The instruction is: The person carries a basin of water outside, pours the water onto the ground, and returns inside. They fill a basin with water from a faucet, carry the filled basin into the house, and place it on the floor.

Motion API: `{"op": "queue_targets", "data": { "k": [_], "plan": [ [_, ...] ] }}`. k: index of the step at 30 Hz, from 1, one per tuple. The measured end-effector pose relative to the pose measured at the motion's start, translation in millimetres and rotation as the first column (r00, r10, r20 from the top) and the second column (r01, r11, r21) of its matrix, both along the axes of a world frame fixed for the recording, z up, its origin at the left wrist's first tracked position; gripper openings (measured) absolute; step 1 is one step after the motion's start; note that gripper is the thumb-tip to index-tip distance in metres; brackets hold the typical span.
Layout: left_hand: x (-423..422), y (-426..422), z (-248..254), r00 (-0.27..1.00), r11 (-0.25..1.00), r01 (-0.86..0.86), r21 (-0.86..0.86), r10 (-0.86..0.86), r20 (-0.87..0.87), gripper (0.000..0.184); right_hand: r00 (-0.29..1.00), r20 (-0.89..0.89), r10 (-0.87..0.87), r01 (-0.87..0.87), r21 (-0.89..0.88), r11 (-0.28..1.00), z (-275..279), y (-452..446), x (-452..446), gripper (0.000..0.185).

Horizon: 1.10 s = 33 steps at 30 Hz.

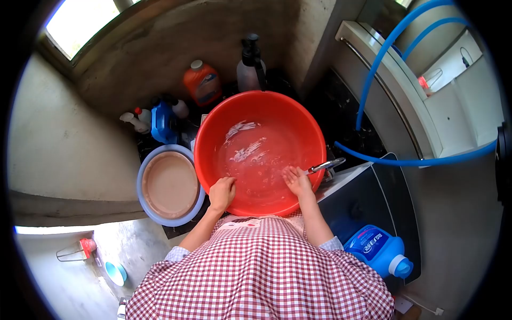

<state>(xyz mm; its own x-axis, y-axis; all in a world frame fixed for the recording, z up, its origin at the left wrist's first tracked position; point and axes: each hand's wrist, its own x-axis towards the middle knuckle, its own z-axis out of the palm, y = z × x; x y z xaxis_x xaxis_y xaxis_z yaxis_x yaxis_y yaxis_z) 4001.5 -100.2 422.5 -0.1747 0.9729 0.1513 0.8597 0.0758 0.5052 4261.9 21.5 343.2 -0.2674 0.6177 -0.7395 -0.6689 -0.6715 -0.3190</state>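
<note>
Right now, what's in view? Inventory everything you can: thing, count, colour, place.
Large basin: 1, red, centre
Small basin: 1, bluish, left
Bottle: 1, orange, behind basin
Spray bottle: 1, pale, black-topped, behind basin
Jug: 1, blue, above small basin
Small bottles: at least 3, pale, beside jug
Metal handle: 1, silver, large basin's right
Hose: count unclear, blue, upper right
Labelled bottle: 1, blue, lower right
Bowl: 1, turquoise, lower left
Window: 1, white, upper left
Apron: 1, red-white check, bottom
Left hand: 1, bare, large basin's near-left
Right hand: 1, bare, large basin's near-right
</note>
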Motion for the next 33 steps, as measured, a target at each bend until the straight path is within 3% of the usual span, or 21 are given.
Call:
{"op": "queue_targets", "data": {
  "k": [11,26,33],
  "plan": [
    [0.1,-1.2,2.5,0.999,0.997,-0.033,-0.063,0.032,-0.011,0.017,0.996,0.085,0.026,-0.025,-0.005,1.0,-1.2,2.9,-3.8,0.034],
    [-1.3,-1.3,-4.4,0.999,0.998,-0.011,-0.061,0.008,-0.051,0.014,0.998,0.057,-0.014,0.015,-0.028,0.999,-2.0,4.9,-2.6,0.031],
    [-3.0,-2.7,-2.5,0.999,0.997,-0.001,-0.078,-0.002,-0.033,0.017,0.992,-0.096,0.082,-0.069,0.134,0.989,28.9,-10.9,7.6,0.03]
  ]
}}
